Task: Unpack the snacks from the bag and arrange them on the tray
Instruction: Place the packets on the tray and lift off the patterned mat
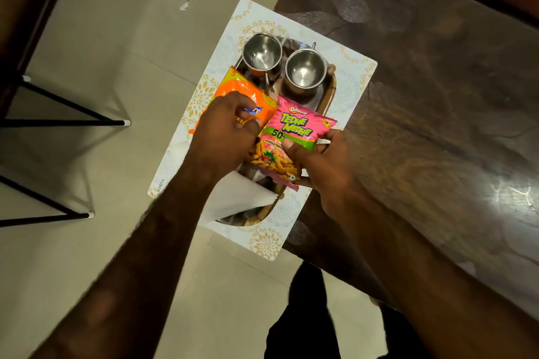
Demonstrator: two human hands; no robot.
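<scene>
A steel tray (326,97) with a wooden rim lies on a white patterned mat at the table's left edge. My left hand (224,128) presses on an orange snack packet (233,90) at the tray's left side. My right hand (318,166) grips a pink Bingo Tedhe Medhe packet (294,128) by its lower right edge, over the tray's middle. The pink packet overlaps the orange one. A white paper bag (239,198) lies at the tray's near end, partly under my left forearm.
Two empty steel mugs (262,57) (304,70) stand side by side at the tray's far end. The mat (262,245) overhangs the dark wooden table (437,96). Black chair legs (67,114) stand on the tiled floor to the left.
</scene>
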